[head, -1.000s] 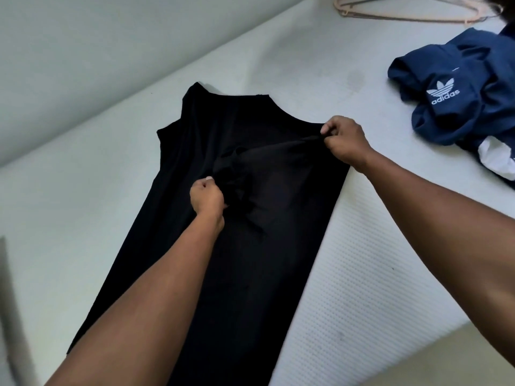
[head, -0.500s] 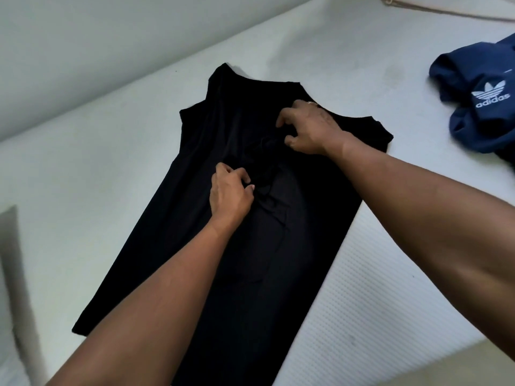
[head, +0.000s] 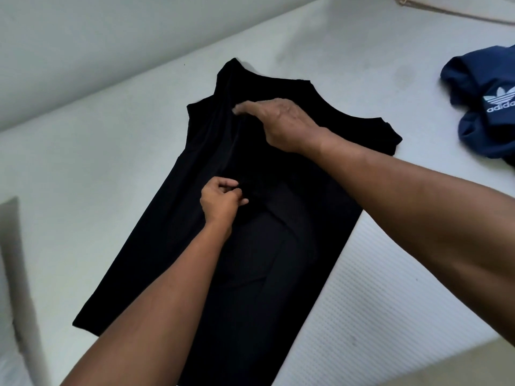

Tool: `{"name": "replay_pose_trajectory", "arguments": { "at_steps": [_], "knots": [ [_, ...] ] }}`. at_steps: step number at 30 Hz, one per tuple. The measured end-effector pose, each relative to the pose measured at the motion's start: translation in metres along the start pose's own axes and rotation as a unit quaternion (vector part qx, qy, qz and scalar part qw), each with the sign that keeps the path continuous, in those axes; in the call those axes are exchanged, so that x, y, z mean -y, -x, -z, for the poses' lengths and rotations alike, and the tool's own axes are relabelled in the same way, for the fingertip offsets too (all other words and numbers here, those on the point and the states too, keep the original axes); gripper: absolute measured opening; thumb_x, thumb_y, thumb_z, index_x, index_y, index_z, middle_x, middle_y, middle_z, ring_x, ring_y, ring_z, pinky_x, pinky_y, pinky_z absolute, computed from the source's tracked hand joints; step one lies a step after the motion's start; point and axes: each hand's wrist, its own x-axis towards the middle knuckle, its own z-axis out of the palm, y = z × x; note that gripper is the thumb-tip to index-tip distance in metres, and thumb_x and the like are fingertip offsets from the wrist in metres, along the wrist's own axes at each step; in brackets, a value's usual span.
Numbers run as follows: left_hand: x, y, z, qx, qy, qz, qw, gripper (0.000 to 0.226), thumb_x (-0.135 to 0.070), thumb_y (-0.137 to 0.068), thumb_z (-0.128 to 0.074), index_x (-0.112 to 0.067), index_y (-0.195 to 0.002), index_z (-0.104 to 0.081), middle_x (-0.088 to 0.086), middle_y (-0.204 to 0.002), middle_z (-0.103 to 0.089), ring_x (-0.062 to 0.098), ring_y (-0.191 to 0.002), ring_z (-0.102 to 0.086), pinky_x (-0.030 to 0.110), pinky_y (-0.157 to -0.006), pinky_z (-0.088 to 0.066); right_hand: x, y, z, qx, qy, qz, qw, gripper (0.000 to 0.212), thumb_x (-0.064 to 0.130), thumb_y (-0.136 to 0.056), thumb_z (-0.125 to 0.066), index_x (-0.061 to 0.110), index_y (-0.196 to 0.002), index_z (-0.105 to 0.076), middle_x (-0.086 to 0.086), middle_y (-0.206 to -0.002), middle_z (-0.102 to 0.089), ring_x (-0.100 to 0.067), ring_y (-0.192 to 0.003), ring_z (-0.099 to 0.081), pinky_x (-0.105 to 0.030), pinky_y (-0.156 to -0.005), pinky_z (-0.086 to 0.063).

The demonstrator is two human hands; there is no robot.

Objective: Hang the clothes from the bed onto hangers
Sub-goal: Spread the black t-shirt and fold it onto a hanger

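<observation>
The only writing that can be read is on the navy blue top, which lies crumpled at the far right of the bed. Printed on it in white is the three-leaf Adidas logo. Beneath that are the lowercase letters "adida", cut off by the right edge of the view.

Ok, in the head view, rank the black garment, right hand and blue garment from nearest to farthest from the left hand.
1. black garment: pinched by the left hand at its middle.
2. right hand: just beyond, flat on the garment's upper part.
3. blue garment: far right, apart from both.
</observation>
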Motion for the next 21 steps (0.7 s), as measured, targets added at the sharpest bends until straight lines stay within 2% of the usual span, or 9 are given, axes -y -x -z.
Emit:
{"name": "replay_pose_trajectory", "arguments": {
  "at_steps": [2, 4, 6, 9, 11, 13, 16, 18, 21],
  "knots": [
    [-0.006, 0.0, -0.002, -0.013, 0.032, 0.061, 0.998, 0.03, 0.009, -0.088, -0.06, -0.009, -0.113, -0.063, 0.015, -0.105, -0.069, 0.022, -0.076, -0.075, 0.039, -0.076, -0.065, -0.002, 0.006, 0.004, -0.034, -0.131, -0.065, 0.989, 0.084, -0.01, -0.077, -0.042, 0.027, -0.153, -0.048, -0.005, -0.131, -0.07, -0.021, -0.115, -0.068, -0.034, -0.098, -0.056],
    [-0.014, -0.003, -0.003, -0.02, 0.038, 0.099, 0.994, 0.026, 0.001, -0.089, -0.054, -0.008, -0.112, -0.064, 0.014, -0.108, -0.069, 0.026, -0.083, -0.075, 0.041, -0.074, -0.066, -0.016, 0.019, 0.011, -0.123, -0.215, -0.16, 0.956, 0.077, -0.008, -0.076, -0.04, 0.02, -0.144, -0.06, -0.006, -0.126, -0.073, -0.014, -0.115, -0.069, -0.03, -0.103, -0.054],
    [-0.024, -0.005, -0.005, -0.007, 0.039, 0.114, 0.993, 0.013, -0.014, -0.09, -0.061, -0.008, -0.1, -0.068, 0.013, -0.106, -0.072, 0.032, -0.091, -0.074, 0.045, -0.075, -0.066, -0.032, 0.043, 0.02, -0.205, -0.196, -0.262, 0.923, 0.062, 0.0, -0.076, -0.04, 0.02, -0.127, -0.071, 0.0, -0.108, -0.078, -0.013, -0.102, -0.073, -0.034, -0.096, -0.057],
    [-0.032, -0.007, -0.01, 0.037, -0.025, 0.1, 0.994, 0.046, -0.049, -0.082, -0.082, -0.011, -0.103, -0.067, 0.003, -0.105, -0.071, 0.022, -0.094, -0.071, 0.044, -0.076, -0.065, -0.054, 0.092, 0.03, -0.25, -0.158, -0.404, 0.866, 0.044, 0.008, -0.078, -0.044, 0.024, -0.105, -0.075, 0.009, -0.094, -0.077, -0.011, -0.095, -0.072, -0.034, -0.09, -0.057],
    [-0.031, -0.008, -0.014, 0.045, -0.124, 0.068, 0.989, 0.044, -0.043, -0.079, -0.087, -0.015, -0.105, -0.066, 0.0, -0.103, -0.069, 0.015, -0.09, -0.069, 0.04, -0.074, -0.065, -0.064, 0.126, 0.031, -0.23, -0.12, -0.465, 0.847, 0.035, 0.015, -0.08, -0.047, 0.024, -0.099, -0.075, 0.008, -0.097, -0.077, -0.014, -0.096, -0.072, -0.035, -0.089, -0.057],
    [-0.029, -0.01, -0.017, 0.018, -0.189, 0.044, 0.981, 0.023, -0.022, -0.085, -0.082, -0.017, -0.103, -0.068, 0.003, -0.102, -0.071, 0.016, -0.083, -0.069, 0.04, -0.075, -0.065, -0.076, 0.156, 0.028, -0.194, -0.097, -0.487, 0.846, 0.032, 0.015, -0.082, -0.05, 0.025, -0.099, -0.076, 0.007, -0.1, -0.077, -0.018, -0.097, -0.071, -0.037, -0.089, -0.057],
    [-0.027, -0.013, -0.019, -0.053, -0.258, -0.006, 0.965, 0.029, -0.018, -0.088, -0.072, -0.016, -0.116, -0.064, 0.002, -0.107, -0.065, 0.019, -0.089, -0.063, 0.032, -0.075, -0.055, -0.096, 0.181, 0.024, -0.136, -0.089, -0.464, 0.871, 0.032, 0.017, -0.085, -0.055, 0.025, -0.11, -0.074, 0.0, -0.112, -0.073, -0.024, -0.109, -0.066, -0.04, -0.1, -0.053],
    [-0.034, -0.008, -0.025, -0.073, -0.288, -0.052, 0.953, 0.039, -0.026, -0.092, -0.069, -0.013, -0.126, -0.056, 0.006, -0.108, -0.062, 0.021, -0.091, -0.059, 0.03, -0.071, -0.046, -0.105, 0.187, 0.026, -0.091, -0.061, -0.421, 0.9, 0.033, 0.021, -0.088, -0.062, 0.022, -0.119, -0.071, -0.006, -0.118, -0.067, -0.029, -0.116, -0.059, -0.041, -0.105, -0.047],
    [-0.043, -0.008, -0.037, -0.058, -0.321, -0.082, 0.942, 0.069, -0.058, -0.089, -0.07, -0.01, -0.133, -0.048, 0.01, -0.119, -0.062, 0.027, -0.105, -0.062, 0.037, -0.081, -0.049, -0.114, 0.178, 0.034, -0.059, -0.026, -0.373, 0.925, 0.035, 0.034, -0.089, -0.066, 0.022, -0.123, -0.069, -0.007, -0.117, -0.065, -0.031, -0.116, -0.057, -0.041, -0.104, -0.044]
  ]
}}
